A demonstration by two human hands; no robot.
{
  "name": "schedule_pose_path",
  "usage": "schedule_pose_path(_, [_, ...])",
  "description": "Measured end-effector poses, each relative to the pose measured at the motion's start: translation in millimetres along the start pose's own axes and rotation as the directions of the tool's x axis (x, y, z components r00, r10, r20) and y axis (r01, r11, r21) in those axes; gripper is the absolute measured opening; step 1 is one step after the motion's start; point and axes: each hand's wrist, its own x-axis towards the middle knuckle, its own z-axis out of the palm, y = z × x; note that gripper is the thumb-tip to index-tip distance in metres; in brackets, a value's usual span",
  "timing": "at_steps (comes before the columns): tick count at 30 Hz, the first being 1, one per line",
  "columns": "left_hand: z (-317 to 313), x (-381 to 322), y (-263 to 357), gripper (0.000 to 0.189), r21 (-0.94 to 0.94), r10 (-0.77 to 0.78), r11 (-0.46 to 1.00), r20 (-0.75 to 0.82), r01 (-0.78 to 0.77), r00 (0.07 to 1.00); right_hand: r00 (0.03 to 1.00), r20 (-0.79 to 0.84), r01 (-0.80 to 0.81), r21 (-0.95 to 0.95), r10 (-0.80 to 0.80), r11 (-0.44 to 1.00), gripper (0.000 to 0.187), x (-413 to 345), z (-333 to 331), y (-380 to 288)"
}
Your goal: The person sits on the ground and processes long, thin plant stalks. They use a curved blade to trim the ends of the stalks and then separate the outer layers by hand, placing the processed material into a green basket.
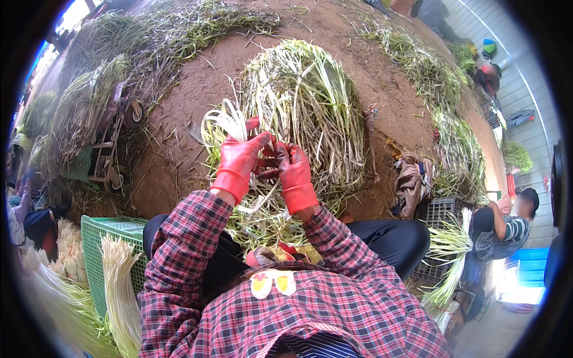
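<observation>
My left hand [237, 159], in a red rubber glove, grips a small bunch of peeled white stalks [227, 121] that bend over above the thumb. Close beside it, my right hand [294, 172] wears a matching glove with darkened fingertips, its fingers bent towards the left hand. A pale strip of leaf [264, 199] hangs just below the right fingers; whether they pinch it is hidden. Beyond both hands lies a large heap of unpeeled green stalks [309, 112] with dry brownish leaves. Loose peelings [264, 226] cover the ground between my knees.
At my left stands a green plastic crate [112, 223], with a bundle of cleaned white stalks [118, 286] leaning against it. A wheeled cart [112, 152] bears more stalks. On the right are a dark crate [443, 210], a crumpled cloth [412, 179] and a seated person [506, 228].
</observation>
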Motion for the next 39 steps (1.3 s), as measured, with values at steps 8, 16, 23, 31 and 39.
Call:
schedule_pose_path(8, [-18, 17, 30, 0.036, 0.048, 0.282, 0.959, -0.163, -0.278, 0.945, 0.933, 0.259, 0.324, -0.301, -0.250, 0.897, 0.014, -23, -65, 48])
schedule_pose_path(16, [-37, 15, 55, 0.034, 0.067, 0.360, 0.933, -0.125, -0.354, 0.924, 0.671, 0.096, 0.373, -0.901, 0.735, -0.223, 0.028, -66, -202, 116])
schedule_pose_path(23, [-35, 12, 43, 0.028, 0.145, 0.215, 0.966, 0.001, -0.213, 0.977, 0.998, 0.025, -0.010, -0.852, 0.060, 0.523, 0.031, -9, -129, 35])
schedule_pose_path(31, [-14, 6, 22, 0.034, 0.020, 0.041, 0.999, 0.092, -0.043, 0.995, 0.942, 0.333, 0.079, -0.140, -0.028, 0.987, 0.037, 13, 9, -22])
schedule_pose_path(39, [-17, 4, 21, 0.038, 0.067, 0.059, 0.995, 0.181, -0.072, 0.982, 0.892, 0.425, -0.173, 0.004, 0.155, 0.985, 0.045, -1, -6, -10])
